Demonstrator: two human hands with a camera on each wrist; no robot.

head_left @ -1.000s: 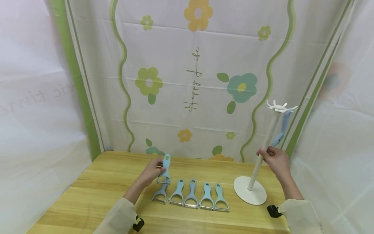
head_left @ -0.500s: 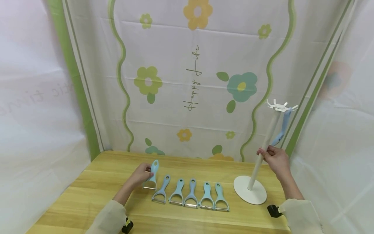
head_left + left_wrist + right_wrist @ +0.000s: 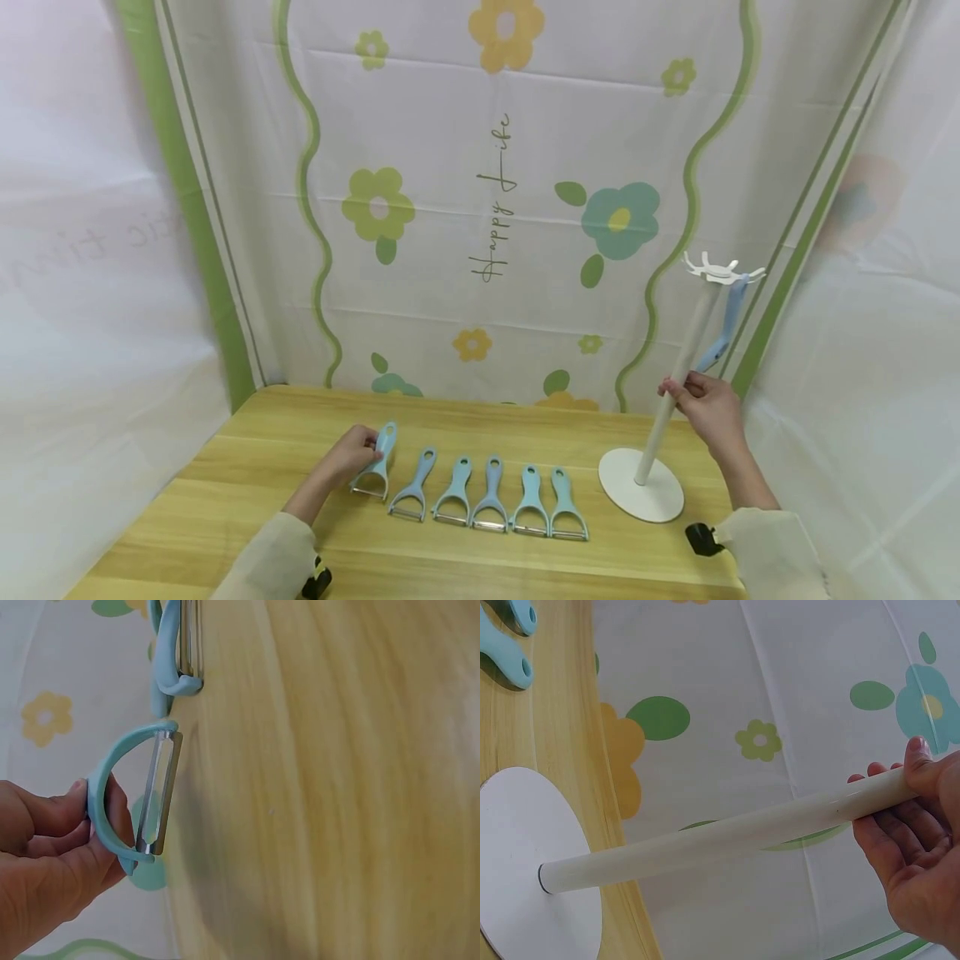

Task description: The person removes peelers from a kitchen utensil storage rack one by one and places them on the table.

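My left hand (image 3: 352,454) pinches a light turquoise peeler (image 3: 384,446) by its handle at the left end of a row. In the left wrist view that peeler's blade (image 3: 159,791) is close to the tabletop; whether it touches I cannot tell. To its right several blue and turquoise peelers lie side by side, the nearest a blue-grey peeler (image 3: 422,475). My right hand (image 3: 708,412) grips the pole of a white stand (image 3: 693,333), thumb and fingers around it. From one hook at the stand's top hangs a blue peeler (image 3: 731,317), its lower end partly behind my right hand.
The stand's round white base (image 3: 622,492) rests on the wooden table (image 3: 450,567), right of the peelers. A flowered curtain (image 3: 435,275) hangs behind the table's far edge, with white cloth at both sides.
My left hand has moved left and down with the turquoise peeler, from above the blue-grey peeler to beside it. My right hand has stayed on the pole.
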